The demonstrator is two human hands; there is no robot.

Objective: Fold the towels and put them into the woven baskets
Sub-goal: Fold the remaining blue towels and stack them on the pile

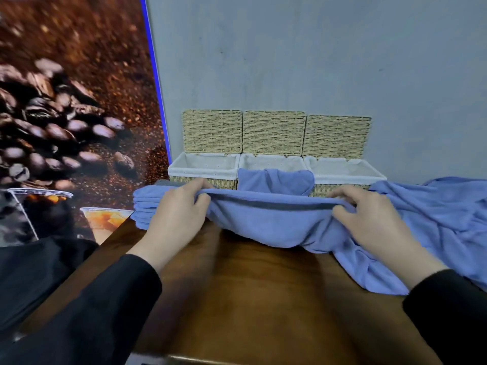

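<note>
A big picture of coffee beans [66, 114] fills the left side. Next to it, a stack of folded blue towels [145, 206] sits on the brown table [250, 299], just in front of the left basket [204, 168]. The left hand [176, 214] is beside the stack. Its fingers curl around the top edge of a blue towel [268, 219] and hold it up off the table. The towel stretches across between both hands and sags in the middle.

Behind it, three woven baskets with white cloth inside stand in a row against the grey wall [316, 61], their lids up. The middle basket [274, 162] has a blue towel [276, 180] hanging over its front. The right basket [345, 169] stands next to it.

The right hand [369, 219] pinches the other end of the same edge. A pile of loose blue towels [442, 219] lies to its right.
</note>
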